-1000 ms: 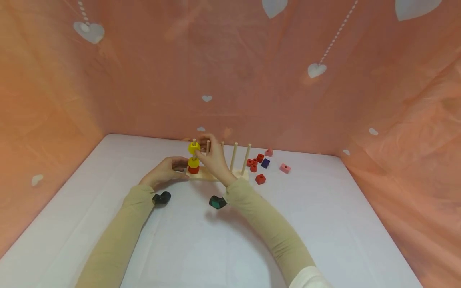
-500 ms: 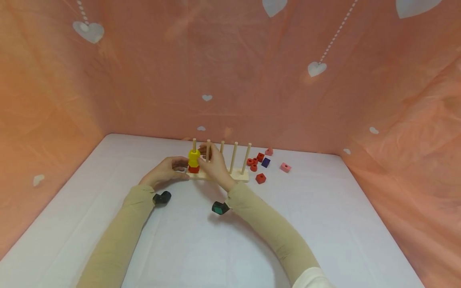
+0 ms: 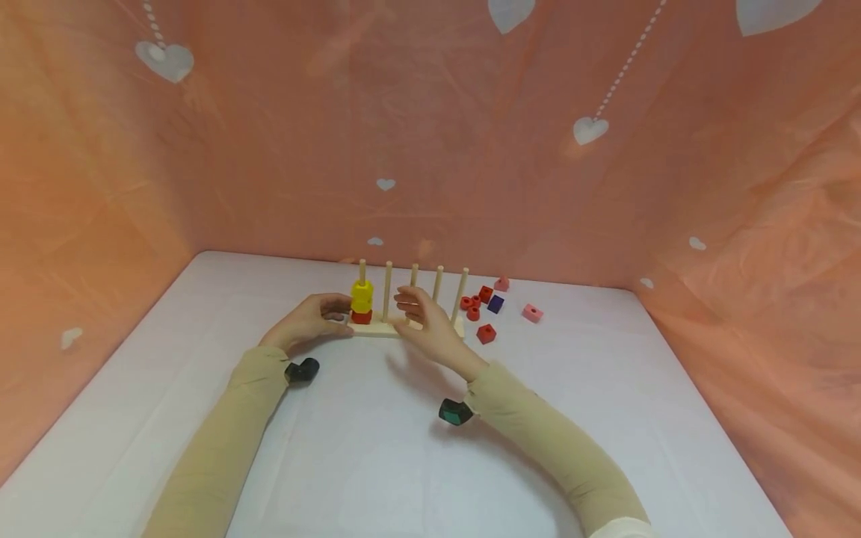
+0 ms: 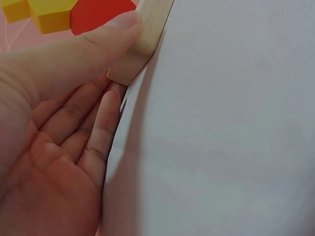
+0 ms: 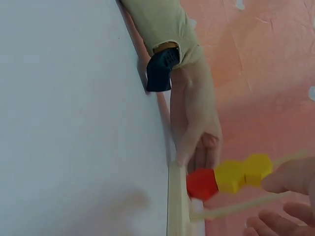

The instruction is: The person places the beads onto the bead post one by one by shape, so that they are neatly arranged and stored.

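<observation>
A wooden peg stand (image 3: 374, 329) with several upright pegs sits on the white table. On its leftmost peg are stacked a red bead (image 3: 361, 317) at the bottom and two yellow beads (image 3: 362, 297) above, touching one another. My left hand (image 3: 304, 320) holds the left end of the stand's base, thumb (image 4: 83, 59) on one side and fingers at the other, as the left wrist view shows. In front of the middle pegs, my right hand (image 3: 430, 329) hovers with loosely spread fingers and nothing in them.
Right of the stand lie loose beads: several red beads (image 3: 486, 333), a purple bead (image 3: 495, 304) and two pink beads (image 3: 533, 313). Behind the table (image 3: 350, 448) hangs a pink cloth (image 3: 444, 164) with hearts. Each wrist wears a dark camera (image 3: 455, 412).
The upper yellow bead has slid down the leftmost peg onto the other yellow bead. My right hand has let go of it and moved right. The left hand stays still.
</observation>
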The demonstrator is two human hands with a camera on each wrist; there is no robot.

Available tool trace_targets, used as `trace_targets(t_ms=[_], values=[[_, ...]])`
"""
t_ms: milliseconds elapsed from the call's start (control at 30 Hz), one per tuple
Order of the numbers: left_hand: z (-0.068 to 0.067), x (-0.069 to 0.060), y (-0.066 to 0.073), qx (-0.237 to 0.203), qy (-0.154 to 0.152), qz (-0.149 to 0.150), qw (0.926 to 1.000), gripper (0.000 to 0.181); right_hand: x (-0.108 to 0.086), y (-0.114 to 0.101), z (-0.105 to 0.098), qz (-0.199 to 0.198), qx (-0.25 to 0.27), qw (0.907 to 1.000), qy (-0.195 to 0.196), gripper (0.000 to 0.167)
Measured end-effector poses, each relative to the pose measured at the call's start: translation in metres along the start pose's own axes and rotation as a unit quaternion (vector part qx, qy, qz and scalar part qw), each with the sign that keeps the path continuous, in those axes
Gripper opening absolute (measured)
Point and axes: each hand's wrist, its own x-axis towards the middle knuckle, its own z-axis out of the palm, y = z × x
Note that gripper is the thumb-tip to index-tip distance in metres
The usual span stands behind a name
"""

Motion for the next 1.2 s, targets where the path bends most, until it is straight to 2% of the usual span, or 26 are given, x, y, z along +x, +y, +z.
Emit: trace_targets(t_ms=[200, 300, 467, 567, 767, 900, 1200], values=[[0.000, 0.000, 0.001, -0.002, 0.002, -0.004, 1.0000, 0.070, -0.022, 0.002, -0.028, 0.002, 0.008, 0.9999, -0.012, 0.049], [0.001, 0.000, 0.001, 0.001, 0.003, -0.001, 1.0000, 0.070, -0.035, -0.005, -0.044, -0.010, 0.002, 0.9999, -0.007, 0.046], [0.000, 0.000, -0.001, 0.026, 0.001, 0.027, 0.9993, 0.069, -0.053, -0.018, -0.071, -0.007, -0.032, 0.9994, 0.013, 0.040], [-0.003, -0.001, -0.002, 0.031, -0.004, 0.039, 0.9988, 0.069, -0.058, -0.002, -0.087, 0.003, -0.046, 0.9986, 0.028, 0.040], [-0.006, -0.003, -0.002, 0.020, 0.002, 0.011, 0.9997, 0.073, -0.061, 0.036, -0.106, 0.025, -0.072, 0.9960, 0.048, 0.042], [-0.006, -0.004, -0.002, 0.020, 0.001, 0.009, 0.9998, 0.072, -0.061, 0.046, -0.112, 0.041, -0.089, 0.9942, 0.044, 0.043], [-0.006, -0.001, -0.003, 0.020, -0.006, 0.031, 0.9993, 0.070, -0.061, 0.059, -0.114, 0.093, -0.128, 0.9873, 0.011, 0.042]])
